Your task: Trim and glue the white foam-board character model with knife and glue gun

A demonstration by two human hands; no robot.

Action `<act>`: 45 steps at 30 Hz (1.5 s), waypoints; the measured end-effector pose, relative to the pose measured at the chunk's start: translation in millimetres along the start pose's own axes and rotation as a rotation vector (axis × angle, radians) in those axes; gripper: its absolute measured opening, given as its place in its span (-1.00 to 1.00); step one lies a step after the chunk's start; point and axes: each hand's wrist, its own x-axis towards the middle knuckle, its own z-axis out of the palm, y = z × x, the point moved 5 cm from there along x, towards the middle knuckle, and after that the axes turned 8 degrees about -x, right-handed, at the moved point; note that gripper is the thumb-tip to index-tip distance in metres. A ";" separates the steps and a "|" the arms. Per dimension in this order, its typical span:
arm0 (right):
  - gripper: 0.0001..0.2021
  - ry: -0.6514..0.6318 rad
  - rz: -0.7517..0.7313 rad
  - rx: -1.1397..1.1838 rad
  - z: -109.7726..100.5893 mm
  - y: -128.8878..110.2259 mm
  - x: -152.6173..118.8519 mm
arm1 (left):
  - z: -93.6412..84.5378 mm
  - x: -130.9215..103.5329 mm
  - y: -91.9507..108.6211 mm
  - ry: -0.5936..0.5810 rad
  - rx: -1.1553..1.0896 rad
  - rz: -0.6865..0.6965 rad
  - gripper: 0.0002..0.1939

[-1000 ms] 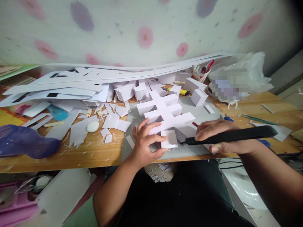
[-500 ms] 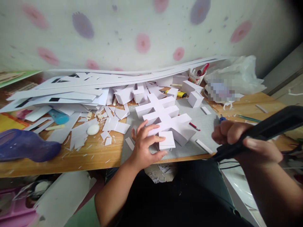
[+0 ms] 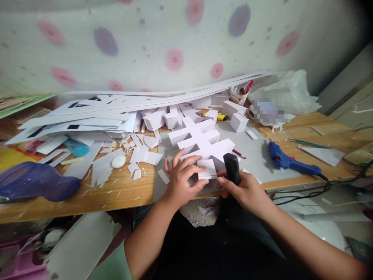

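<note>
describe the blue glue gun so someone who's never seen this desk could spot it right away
Start at the grey cutting mat in the middle of the wooden desk, where the white paper model stands. Just off the mat's right edge lies the blue glue gun, on its side with a black cord trailing right. It is the only bright blue tool on that side, apart from both hands.

Left hand [image 3: 182,181] steadies paper model [image 3: 204,146] — right hand [image 3: 247,190] grips black tool [image 3: 231,168].

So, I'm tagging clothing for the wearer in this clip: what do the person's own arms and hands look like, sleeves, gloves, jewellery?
Both hands are bare: no gloves, rings or watch show on the left hand or right hand. Forearms are uncovered. A pale green short sleeve shows on the left upper arm; the right arm's sleeve is out of view.
</note>
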 end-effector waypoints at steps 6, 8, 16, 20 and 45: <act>-0.71 0.048 0.046 0.059 9.7 2.2 3.1 | 2.1 -1.3 -2.3 0.021 -0.022 0.030 -0.82; -0.72 0.083 0.050 0.066 11.9 5.6 3.0 | 2.8 -1.4 -3.2 0.024 -0.024 0.036 -0.82; -0.77 0.238 0.019 -0.008 13.9 9.4 0.9 | 3.0 -2.7 -1.9 0.064 0.018 0.082 -0.83; -0.78 0.274 -0.008 0.020 16.5 6.6 1.0 | 0.2 -2.5 2.3 0.057 0.085 0.132 -0.77; -0.77 0.090 0.109 0.488 39.9 -1.6 -10.9 | -2.4 4.3 4.1 -0.163 0.163 0.245 -0.58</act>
